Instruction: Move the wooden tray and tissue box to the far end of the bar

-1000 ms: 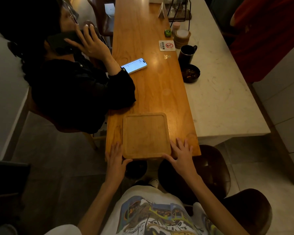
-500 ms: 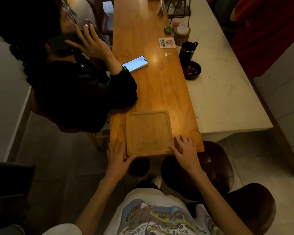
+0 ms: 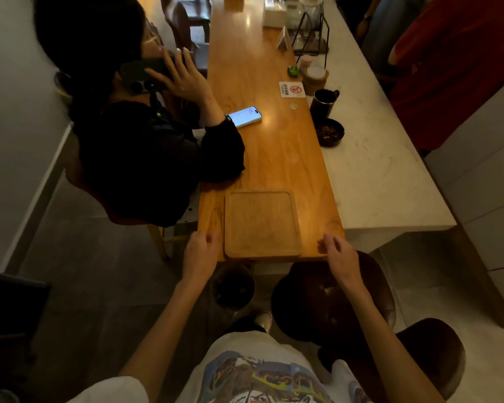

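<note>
The square wooden tray (image 3: 262, 222) lies flat at the near end of the wooden bar top (image 3: 277, 158), its front edge level with the bar's end. My left hand (image 3: 200, 253) hovers just left of the tray's near corner, fingers curled in, holding nothing and apart from the tray. To the right of the tray, over the bar's corner, my right hand (image 3: 335, 254) has loosely bent fingers and is empty. A white tissue box (image 3: 274, 13) stands far up the bar.
A seated person in black (image 3: 146, 158) leans an elbow on the bar's left edge, next to a lit phone (image 3: 244, 116). A black mug (image 3: 322, 103), dark bowl (image 3: 330, 132), sign card (image 3: 292, 89) and wire stand (image 3: 310, 33) line the right side. Dark stools (image 3: 332, 298) stand below.
Both hands rested spread on the tray's near corners; they have since lifted off and drawn outward, fingers curling. The tray stays in place. The view has tilted up the bar.
</note>
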`<state>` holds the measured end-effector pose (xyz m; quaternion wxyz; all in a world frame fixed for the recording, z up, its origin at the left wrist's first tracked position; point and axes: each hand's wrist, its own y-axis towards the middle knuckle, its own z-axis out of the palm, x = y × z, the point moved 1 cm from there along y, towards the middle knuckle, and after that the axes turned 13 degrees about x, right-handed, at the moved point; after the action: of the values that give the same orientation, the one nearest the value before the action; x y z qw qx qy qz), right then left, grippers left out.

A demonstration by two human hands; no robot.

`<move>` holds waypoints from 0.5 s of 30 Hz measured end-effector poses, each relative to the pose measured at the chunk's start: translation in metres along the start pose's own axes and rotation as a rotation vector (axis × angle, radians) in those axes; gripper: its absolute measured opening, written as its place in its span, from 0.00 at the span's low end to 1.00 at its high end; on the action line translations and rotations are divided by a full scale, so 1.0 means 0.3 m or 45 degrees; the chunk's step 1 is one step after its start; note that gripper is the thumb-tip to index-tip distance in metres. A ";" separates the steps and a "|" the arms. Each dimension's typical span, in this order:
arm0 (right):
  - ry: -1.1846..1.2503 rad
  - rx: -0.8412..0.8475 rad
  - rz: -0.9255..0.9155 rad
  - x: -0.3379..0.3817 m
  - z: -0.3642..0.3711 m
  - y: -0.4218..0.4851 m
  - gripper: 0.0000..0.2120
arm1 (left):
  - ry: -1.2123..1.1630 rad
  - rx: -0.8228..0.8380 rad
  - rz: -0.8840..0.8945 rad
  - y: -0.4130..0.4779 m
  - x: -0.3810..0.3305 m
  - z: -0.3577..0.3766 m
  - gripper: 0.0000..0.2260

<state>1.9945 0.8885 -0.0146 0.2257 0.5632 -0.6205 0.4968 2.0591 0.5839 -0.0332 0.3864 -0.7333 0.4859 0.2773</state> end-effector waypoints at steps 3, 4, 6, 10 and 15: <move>0.134 0.095 0.038 0.085 0.012 -0.052 0.18 | -0.056 -0.114 0.057 -0.057 -0.028 -0.076 0.15; 0.096 0.136 0.013 0.120 0.031 -0.068 0.19 | -0.054 -0.122 0.078 -0.084 -0.034 -0.108 0.16; -0.001 0.201 -0.073 0.194 0.095 -0.096 0.20 | 0.012 -0.132 0.099 -0.148 -0.037 -0.187 0.16; -0.080 0.437 -0.312 0.371 0.329 -0.172 0.23 | 0.296 -0.194 0.005 -0.293 0.017 -0.371 0.15; -0.419 0.738 -0.690 0.588 0.716 -0.295 0.17 | 0.438 -0.361 -0.227 -0.475 0.180 -0.649 0.11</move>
<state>2.0897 0.6290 0.0788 0.0786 0.8177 -0.3127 0.4770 2.2176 0.4270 0.0736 0.2141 -0.8567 0.4341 0.1786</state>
